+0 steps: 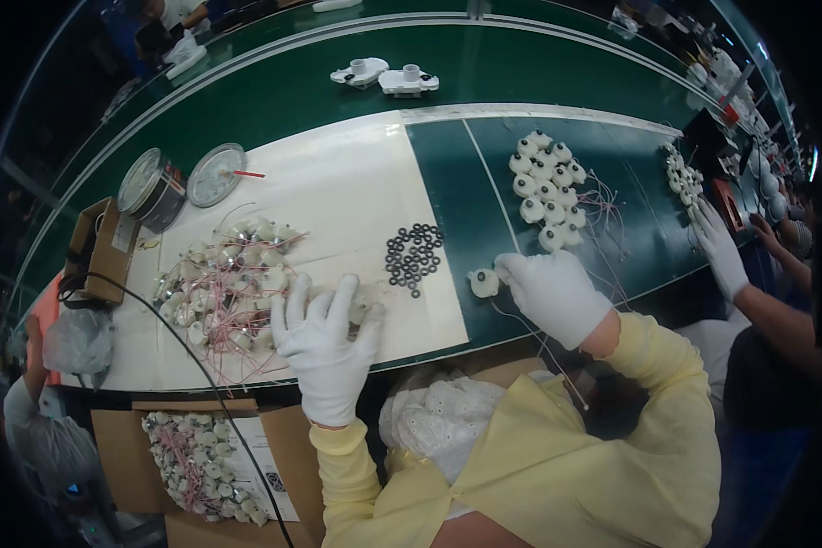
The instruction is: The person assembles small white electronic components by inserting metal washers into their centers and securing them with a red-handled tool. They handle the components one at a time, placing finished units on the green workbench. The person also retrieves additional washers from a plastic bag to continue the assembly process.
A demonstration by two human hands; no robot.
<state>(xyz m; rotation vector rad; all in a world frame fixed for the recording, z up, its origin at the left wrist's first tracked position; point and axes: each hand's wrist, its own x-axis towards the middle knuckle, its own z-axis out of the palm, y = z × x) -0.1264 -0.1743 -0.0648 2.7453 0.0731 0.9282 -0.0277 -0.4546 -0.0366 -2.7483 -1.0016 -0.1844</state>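
Note:
My left hand [324,338], in a white glove, is stretched over the white sheet with its fingers spread. Between its index finger and thumb shows a small pale motor [358,312]; whether they touch it I cannot tell. Beside the fingertips spreads a heap of small white motors [224,288] with pink wires. My right hand [557,297], also gloved, pinches the edge of a small round white motor [484,283] with a dark ring on top, over the green mat. Pale wires trail below that hand. Black rubber rings [414,256] lie in a pile between my hands.
Finished-looking white motors [548,187] with dark rings stand grouped on the green mat [470,201]. At left are a tin [153,196], a round lid [216,175] and a cardboard box [114,251]. A carton of motors [201,466] sits below. A co-worker's gloved hand [720,251] is at right.

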